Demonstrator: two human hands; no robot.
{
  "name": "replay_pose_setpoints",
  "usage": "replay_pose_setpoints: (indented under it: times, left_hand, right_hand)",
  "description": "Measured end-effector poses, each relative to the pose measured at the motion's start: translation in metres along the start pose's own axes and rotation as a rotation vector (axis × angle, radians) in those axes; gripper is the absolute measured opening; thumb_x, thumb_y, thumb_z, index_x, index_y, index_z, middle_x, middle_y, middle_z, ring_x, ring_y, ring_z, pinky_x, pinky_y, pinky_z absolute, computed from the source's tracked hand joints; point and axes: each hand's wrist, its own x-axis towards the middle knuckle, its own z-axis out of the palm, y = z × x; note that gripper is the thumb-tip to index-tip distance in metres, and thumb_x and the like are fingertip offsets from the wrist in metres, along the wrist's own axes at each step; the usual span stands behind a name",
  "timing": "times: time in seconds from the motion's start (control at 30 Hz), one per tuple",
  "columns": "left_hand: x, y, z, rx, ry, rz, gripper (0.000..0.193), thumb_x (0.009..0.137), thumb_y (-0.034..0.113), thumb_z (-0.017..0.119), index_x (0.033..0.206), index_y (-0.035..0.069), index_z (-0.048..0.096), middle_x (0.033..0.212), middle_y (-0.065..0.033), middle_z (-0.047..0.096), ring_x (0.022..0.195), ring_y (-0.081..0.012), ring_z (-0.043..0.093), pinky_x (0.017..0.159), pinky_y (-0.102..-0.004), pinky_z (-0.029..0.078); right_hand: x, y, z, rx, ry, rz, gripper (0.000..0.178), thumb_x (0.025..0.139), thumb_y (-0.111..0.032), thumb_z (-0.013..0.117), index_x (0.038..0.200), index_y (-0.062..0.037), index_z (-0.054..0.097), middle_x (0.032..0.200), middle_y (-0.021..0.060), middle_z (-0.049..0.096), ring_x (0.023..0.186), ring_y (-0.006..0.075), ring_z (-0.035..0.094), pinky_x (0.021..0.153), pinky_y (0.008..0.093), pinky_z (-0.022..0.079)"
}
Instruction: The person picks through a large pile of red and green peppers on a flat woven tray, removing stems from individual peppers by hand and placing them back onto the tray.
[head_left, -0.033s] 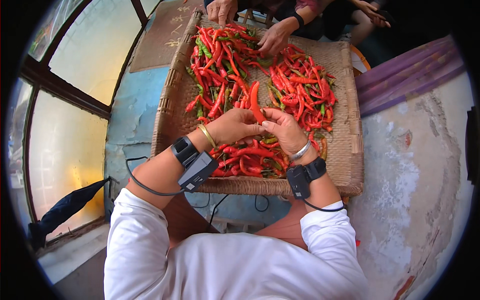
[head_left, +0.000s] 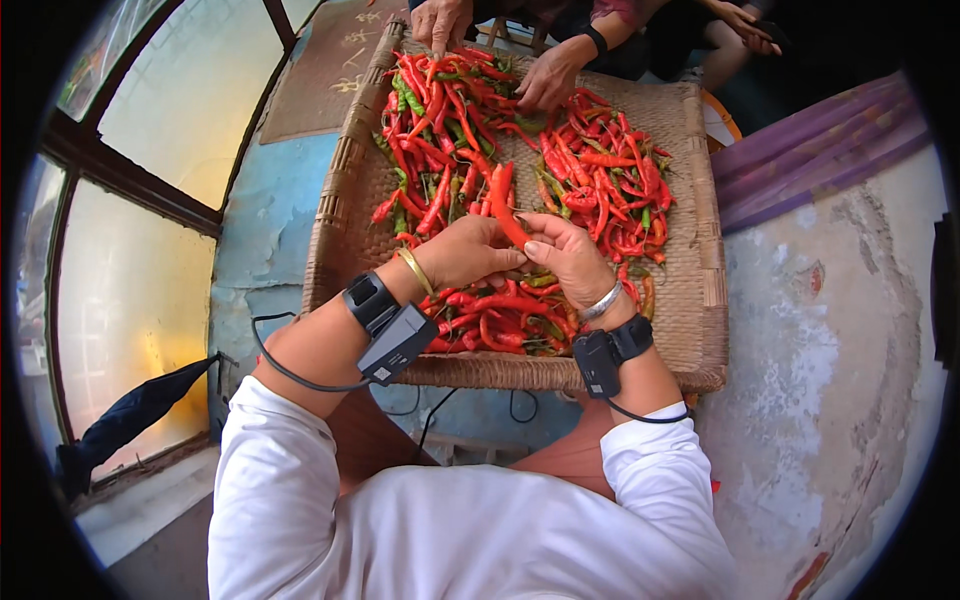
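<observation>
Left grip (head_left: 465,252), right grip (head_left: 572,262), chili (head_left: 504,207) jutting from between

Glossy chilli (head_left: 503,208) — rough woven tray (head_left: 690,290)

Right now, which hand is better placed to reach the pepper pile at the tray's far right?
Probably the right hand: it is nearer the right-hand pile, while the left hand sits farther left. Both hands' fingertips are at the red pepper, though.

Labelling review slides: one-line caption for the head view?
Left hand and right hand hold one red chili over a woven tray of piled chilies, two other hands at the far side.
</observation>
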Motion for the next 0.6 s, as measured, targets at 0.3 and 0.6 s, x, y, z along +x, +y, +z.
replay_pose_setpoints:
  times: [0.3, 0.6]
  left_hand:
    - [0.003, -0.006, -0.036, 0.896, -0.046, 0.087, 0.019, 0.078, 0.016, 0.052, 0.07, -0.001, 0.057, 0.051, -0.0082, 0.054, 0.045, -0.0128, 0.055, 0.048, -0.0271, 0.044]
    - [0.009, -0.002, -0.029, 0.111, 0.173, 0.066, 0.015, 0.086, 0.017, 0.053, 0.085, 0.002, 0.056, 0.071, -0.0002, 0.059, 0.059, -0.0058, 0.058, 0.049, -0.0178, 0.046]
  right_hand:
    - [0.003, -0.005, -0.045, 0.151, 0.215, 0.02, 0.04, 0.084, -0.016, 0.054, 0.119, -0.0018, 0.041, 0.088, 0.0086, 0.058, 0.07, 0.0117, 0.056, 0.062, 0.0224, 0.047]
    - [0.005, 0.001, -0.021, -0.208, 0.154, 0.044, 0.045, 0.082, -0.021, 0.058, 0.119, 0.0004, 0.043, 0.101, 0.0073, 0.053, 0.088, 0.0106, 0.051, 0.07, 0.0228, 0.044]
